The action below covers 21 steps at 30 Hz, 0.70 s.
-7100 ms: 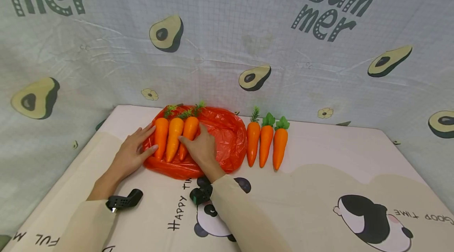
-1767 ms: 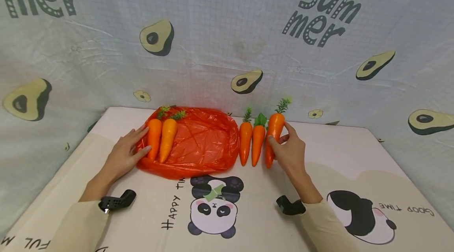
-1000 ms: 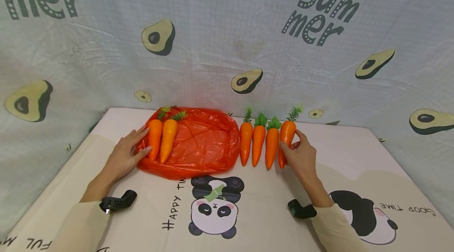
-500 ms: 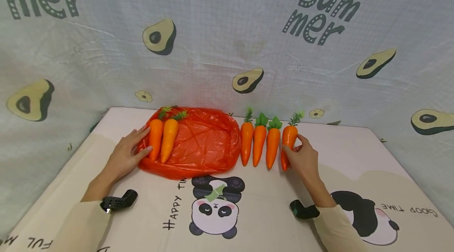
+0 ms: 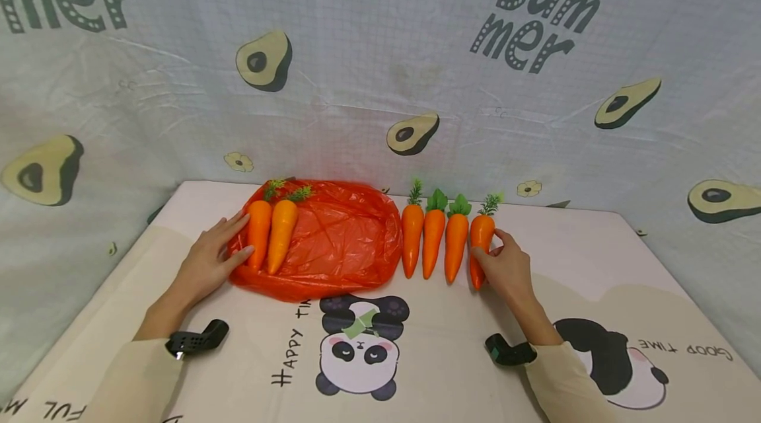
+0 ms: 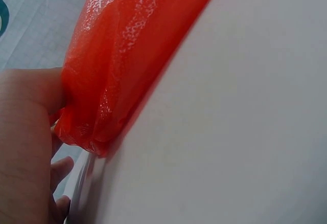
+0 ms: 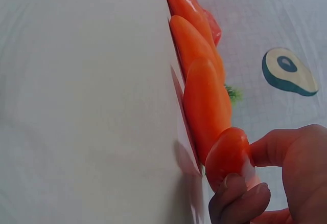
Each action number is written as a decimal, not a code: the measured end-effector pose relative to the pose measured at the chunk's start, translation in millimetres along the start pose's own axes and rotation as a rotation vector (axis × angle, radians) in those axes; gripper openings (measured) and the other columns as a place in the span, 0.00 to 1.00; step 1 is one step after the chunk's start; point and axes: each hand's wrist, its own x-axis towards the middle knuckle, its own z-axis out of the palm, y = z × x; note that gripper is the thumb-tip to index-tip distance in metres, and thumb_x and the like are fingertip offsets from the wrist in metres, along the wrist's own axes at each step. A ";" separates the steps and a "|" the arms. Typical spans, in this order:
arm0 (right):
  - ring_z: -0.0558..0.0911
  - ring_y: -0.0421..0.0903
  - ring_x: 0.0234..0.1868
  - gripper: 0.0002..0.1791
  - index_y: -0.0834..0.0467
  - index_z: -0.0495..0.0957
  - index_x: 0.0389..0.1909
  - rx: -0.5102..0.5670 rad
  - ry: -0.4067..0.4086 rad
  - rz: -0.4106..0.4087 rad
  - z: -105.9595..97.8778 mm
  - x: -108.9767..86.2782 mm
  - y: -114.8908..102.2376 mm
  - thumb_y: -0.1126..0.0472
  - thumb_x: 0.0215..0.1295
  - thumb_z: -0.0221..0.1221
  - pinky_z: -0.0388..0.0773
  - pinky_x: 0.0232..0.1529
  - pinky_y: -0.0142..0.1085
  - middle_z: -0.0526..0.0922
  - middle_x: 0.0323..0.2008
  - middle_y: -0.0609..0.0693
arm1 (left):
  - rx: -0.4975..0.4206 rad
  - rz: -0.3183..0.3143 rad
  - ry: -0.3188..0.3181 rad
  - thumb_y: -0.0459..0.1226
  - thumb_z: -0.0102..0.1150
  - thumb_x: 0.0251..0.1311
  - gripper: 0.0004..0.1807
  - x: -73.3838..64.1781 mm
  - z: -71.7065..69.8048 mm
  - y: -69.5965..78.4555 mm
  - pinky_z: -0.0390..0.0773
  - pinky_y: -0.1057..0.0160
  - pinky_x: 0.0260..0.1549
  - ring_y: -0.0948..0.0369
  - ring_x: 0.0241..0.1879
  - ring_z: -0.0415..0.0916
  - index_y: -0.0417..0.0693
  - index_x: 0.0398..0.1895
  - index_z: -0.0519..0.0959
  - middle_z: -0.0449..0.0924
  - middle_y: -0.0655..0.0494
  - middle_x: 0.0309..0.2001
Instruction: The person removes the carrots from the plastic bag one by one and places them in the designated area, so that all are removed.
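Note:
In the head view my left hand (image 5: pixel 208 261) holds the left rim of a red plastic bag (image 5: pixel 345 231), spread wide on the table. Two orange carrots with feathery green tops, a left carrot (image 5: pixel 259 231) and a right carrot (image 5: pixel 282 234), lie in the bag beside that hand. To the bag's right, my right hand (image 5: pixel 508 268) pinches another carrot (image 5: pixel 481 231) between thumb and fingers, its tip pointing toward me. In the right wrist view this carrot (image 7: pixel 227 155) shows end-on, its lower part between the fingertips.
Left of the held carrot lie a leafy-topped carrot (image 5: pixel 456 248), another leafy-topped carrot (image 5: pixel 433 244) and a feathery-topped carrot (image 5: pixel 412 241) in a row. A pale cloth with avocado prints (image 5: pixel 413 134) hangs behind the table (image 5: pixel 440 357), whose cover shows pandas.
The two carrots once lying rightmost in the bag now stand in the row outside. My right hand has moved right with the last one, then lowered it slightly. The left hand keeps its place.

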 end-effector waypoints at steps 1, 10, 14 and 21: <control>0.73 0.47 0.18 0.38 0.67 0.60 0.67 -0.001 -0.001 0.000 0.2 0.2 0.4 0.51 0.62 0.55 0.74 0.18 0.33 0.76 0.31 0.58 | 0.000 0.000 0.000 0.47 0.55 0.64 0.36 0.0 0.1 -0.2 0.43 0.33 0.64 0.35 0.68 0.48 0.39 0.71 0.60 0.55 0.36 0.70; 0.73 0.46 0.16 0.37 0.67 0.60 0.67 0.006 -0.019 0.011 0.5 0.8 1.3 0.51 0.61 0.55 0.74 0.17 0.33 0.76 0.30 0.58 | 0.000 -0.003 0.004 0.47 0.55 0.64 0.36 -0.1 0.3 -0.1 0.42 0.33 0.64 0.35 0.68 0.48 0.40 0.71 0.59 0.54 0.36 0.71; 0.73 0.45 0.14 0.38 0.68 0.59 0.67 0.010 -0.037 0.021 1.1 1.2 2.9 0.51 0.61 0.55 0.75 0.17 0.33 0.76 0.31 0.58 | -0.001 -0.004 0.002 0.47 0.55 0.64 0.36 -0.4 0.5 -0.1 0.42 0.33 0.64 0.35 0.68 0.47 0.40 0.71 0.59 0.54 0.36 0.71; 0.73 0.45 0.15 0.39 0.68 0.58 0.67 0.001 -0.043 0.017 2.8 1.3 6.2 0.51 0.61 0.55 0.74 0.17 0.32 0.76 0.31 0.58 | 0.004 -0.007 0.000 0.47 0.55 0.64 0.37 -0.3 1.2 0.3 0.42 0.33 0.64 0.35 0.68 0.48 0.40 0.71 0.59 0.54 0.36 0.71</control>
